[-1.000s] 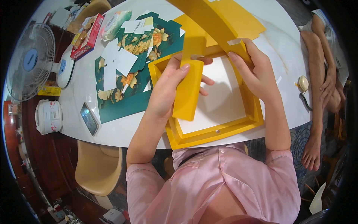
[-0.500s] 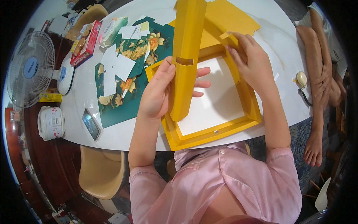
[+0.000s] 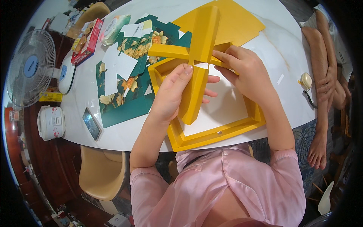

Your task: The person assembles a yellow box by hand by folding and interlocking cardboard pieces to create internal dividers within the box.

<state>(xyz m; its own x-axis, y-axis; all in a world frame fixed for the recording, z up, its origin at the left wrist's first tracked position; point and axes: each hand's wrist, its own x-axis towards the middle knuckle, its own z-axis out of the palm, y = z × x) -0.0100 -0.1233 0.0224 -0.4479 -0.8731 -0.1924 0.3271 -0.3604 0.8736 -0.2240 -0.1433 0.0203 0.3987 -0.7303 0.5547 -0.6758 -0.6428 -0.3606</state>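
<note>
Both hands, left hand (image 3: 172,96) and right hand (image 3: 245,73), grip crossed yellow cardboard strips (image 3: 196,56) above a yellow box tray (image 3: 219,132) at the white tabletop's (image 3: 283,49) near edge. Green flowered sheets (image 3: 124,90) lie left, beside a phone (image 3: 92,123) and fan (image 3: 32,68).

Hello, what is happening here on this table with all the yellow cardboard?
A person in a pink shirt is working with yellow cardboard box parts at a white table. The left hand holds a long folded yellow strip above a shallow yellow box tray. The right hand presses a second yellow strip that crosses the first one. Green flowered cardboard sheets lie to the left, and flat yellow sheets lie behind.
</note>
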